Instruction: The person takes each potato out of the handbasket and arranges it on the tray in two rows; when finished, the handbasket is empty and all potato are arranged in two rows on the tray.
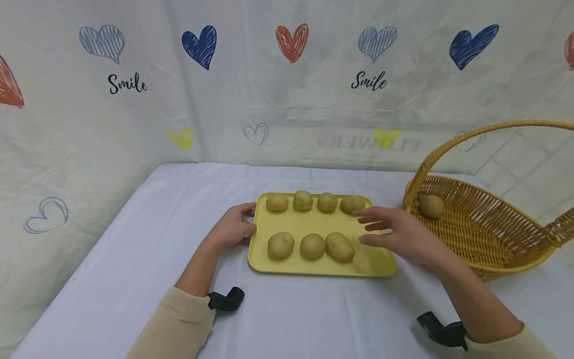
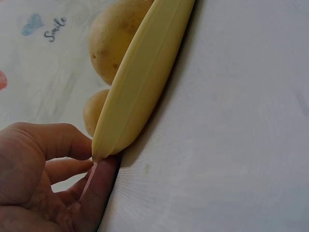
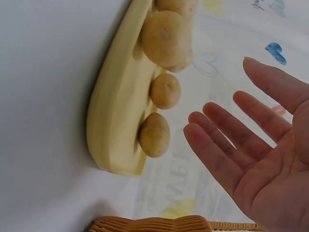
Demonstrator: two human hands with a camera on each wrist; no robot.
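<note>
A yellow tray point(image 1: 309, 222) lies on the table with several potatoes on it. Four sit along its back edge, such as the left one point(image 1: 277, 202); a front group includes an oblong potato point(image 1: 340, 247). My left hand point(image 1: 231, 227) grips the tray's left edge, thumb point(image 2: 72, 141) at the rim and a finger underneath. Over the tray's right side, my right hand point(image 1: 400, 233) hovers with fingers spread and nothing held, its fingertips close to the back-right potato point(image 1: 352, 203). One more potato point(image 1: 431, 206) is inside the wicker basket point(image 1: 493, 199).
The basket stands just right of the tray, its tall arched handle point(image 1: 493, 127) rising over it. A white cloth point(image 1: 287, 314) covers the table. Behind hangs a white sheet printed with hearts point(image 1: 291, 42). Each wrist wears a black device point(image 1: 227, 300).
</note>
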